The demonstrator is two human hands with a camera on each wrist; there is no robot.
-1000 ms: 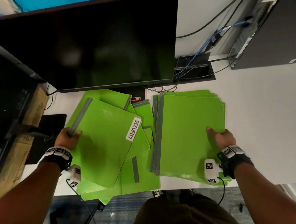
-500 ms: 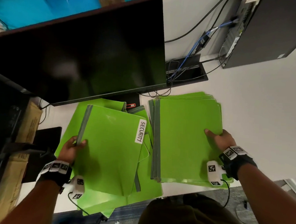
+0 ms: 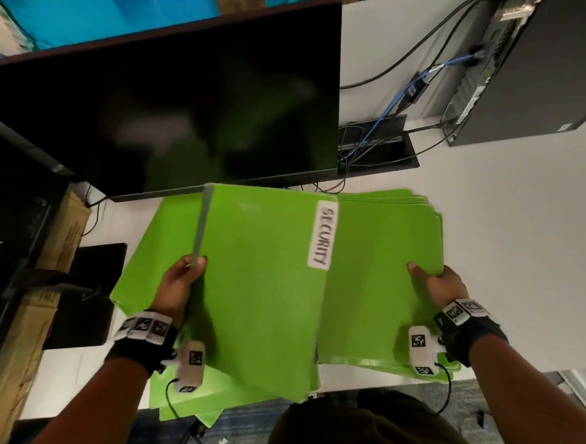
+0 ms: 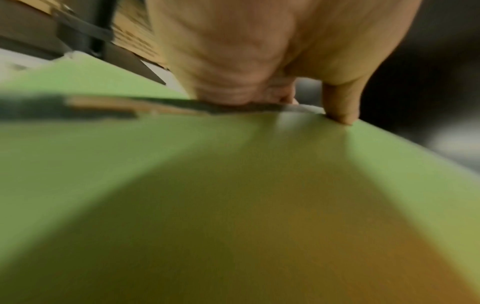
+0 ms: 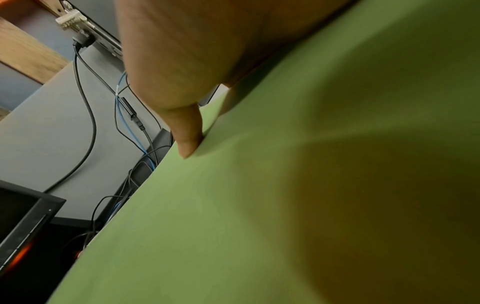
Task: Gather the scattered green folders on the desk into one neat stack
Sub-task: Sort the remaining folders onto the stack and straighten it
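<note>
At the near edge of the white desk, several loose green folders lie fanned, their corners sticking out past the edge. Above them the left hand pinches a green folder labelled SECURITY at its left side, beside the grey spine strip; the thumb lies on top and the fingers go underneath, as the left wrist view shows with the thumb tip pressing the cover. This folder is lifted and tilted, and its right edge overlaps the left side of the stack of green folders lying on the desk. The right hand grips the stack at its right edge, thumb on the top cover and fingers hidden below; in the right wrist view the thumb lies against the green surface. More green sheets lie on the desk to the left under the lifted folder. Further back stands a dark monitor, its screen off. To the right of it, cables run into a black recess in the desk, and a computer tower stands at the far right corner. A cardboard box sits at the left, off the desk.
</note>
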